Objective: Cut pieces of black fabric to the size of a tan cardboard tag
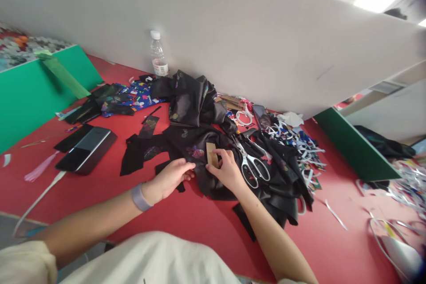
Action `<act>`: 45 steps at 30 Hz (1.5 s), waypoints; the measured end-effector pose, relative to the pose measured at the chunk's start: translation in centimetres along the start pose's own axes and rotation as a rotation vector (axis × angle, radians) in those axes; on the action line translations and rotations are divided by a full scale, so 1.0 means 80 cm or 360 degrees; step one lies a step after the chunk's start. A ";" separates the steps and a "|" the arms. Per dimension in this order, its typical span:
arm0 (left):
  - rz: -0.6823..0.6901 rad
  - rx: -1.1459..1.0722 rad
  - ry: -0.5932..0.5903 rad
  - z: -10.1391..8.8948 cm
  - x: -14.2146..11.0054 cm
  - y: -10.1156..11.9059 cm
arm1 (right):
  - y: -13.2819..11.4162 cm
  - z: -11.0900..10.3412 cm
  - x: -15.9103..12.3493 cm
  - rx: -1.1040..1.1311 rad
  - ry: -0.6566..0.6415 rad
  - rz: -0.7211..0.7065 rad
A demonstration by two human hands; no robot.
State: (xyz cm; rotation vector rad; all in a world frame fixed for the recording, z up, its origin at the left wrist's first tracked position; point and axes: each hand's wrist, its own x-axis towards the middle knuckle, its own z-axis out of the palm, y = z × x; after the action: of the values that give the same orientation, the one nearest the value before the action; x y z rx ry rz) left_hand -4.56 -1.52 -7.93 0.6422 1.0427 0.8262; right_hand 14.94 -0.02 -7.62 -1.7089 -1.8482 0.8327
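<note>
My right hand (226, 169) is closed on a small tan cardboard strip (210, 154), which it holds against the black patterned fabric (184, 140). Beside it, my left hand (175, 176) has its thumb and fingers drawn together at the near edge of that fabric. Its fingertips are partly hidden, but they appear to pinch the cloth. White-handled scissors (249, 162) rest on the dark cloth just right of my right hand. Cut black pieces (133, 155) lie flat to the left of the fabric.
On the red table (133, 217) stand a plastic bottle (159, 55) by the grey partition and a black box-shaped device (86, 151) with a white cable. Fabric scraps (302, 146) pile up at right. A phone (261, 116) lies behind the scissors. Green boards (43, 93) flank the workspace.
</note>
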 end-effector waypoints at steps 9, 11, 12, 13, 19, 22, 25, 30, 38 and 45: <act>-0.0418 -0.0654 0.0226 0.034 -0.015 -0.002 | 0.005 0.016 -0.003 -0.0196 0.0136 -0.0197; -0.0401 -0.0668 0.0210 0.037 -0.017 -0.003 | 0.004 0.022 -0.004 -0.0376 0.0205 -0.0249; -0.0379 -0.0659 0.0197 0.037 -0.018 -0.004 | 0.003 0.024 -0.005 -0.0449 0.0228 -0.0256; -0.0355 -0.0641 0.0195 0.036 -0.018 -0.006 | 0.003 0.026 -0.004 -0.0504 0.0240 -0.0253; -0.0327 -0.0512 0.0218 0.031 -0.012 -0.013 | 0.003 0.021 0.000 -0.0597 0.0182 -0.0162; -0.0297 -0.0439 0.0188 0.032 -0.010 -0.014 | 0.003 0.013 0.002 -0.0489 0.0148 -0.0057; -0.0210 -0.0432 0.0219 0.037 -0.011 -0.016 | 0.003 0.003 0.007 -0.0228 0.0134 0.0074; -0.0039 -0.0703 0.0312 0.050 -0.012 -0.014 | 0.003 -0.009 0.012 0.0211 0.0074 0.0176; -0.0226 -0.1036 0.0282 0.053 -0.002 -0.008 | -0.009 -0.007 0.004 0.0208 0.0026 0.0160; -0.0128 -0.1087 0.0069 0.058 -0.001 -0.003 | -0.012 -0.002 -0.002 0.0182 0.0012 0.0097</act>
State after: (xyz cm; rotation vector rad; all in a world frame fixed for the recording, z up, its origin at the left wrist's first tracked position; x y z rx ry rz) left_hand -0.21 -2.03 -6.33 0.0027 0.7480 1.0529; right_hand 14.41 -0.16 -6.81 -1.7017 -1.7169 0.9361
